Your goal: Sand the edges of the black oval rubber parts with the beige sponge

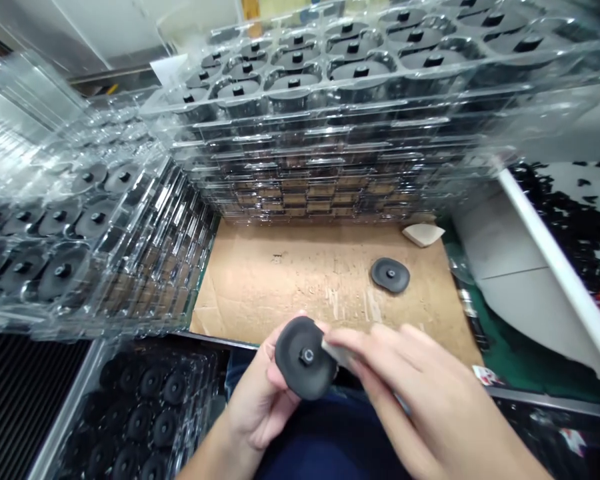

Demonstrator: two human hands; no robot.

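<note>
My left hand (260,400) grips a round black rubber disc (293,363) by its edge, with the small hollow stem at its centre facing up. Pinched in my right hand (400,380) is a pale grey flat piece (337,353), which meets the disc's right rim; its exact kind I cannot make out. A second black disc (390,275) of the same sort lies stem up on the cardboard sheet (260,280). Near the sheet's far right corner rests an off-white wedge-shaped piece (423,233).
Tall stacks of clear plastic trays (300,137) filled with black discs stand behind the cardboard and along its left (145,240). Another disc-filled tray (180,427) sits low at the left. To the right, a white-edged bin (555,247) borders scattered black scraps (555,207).
</note>
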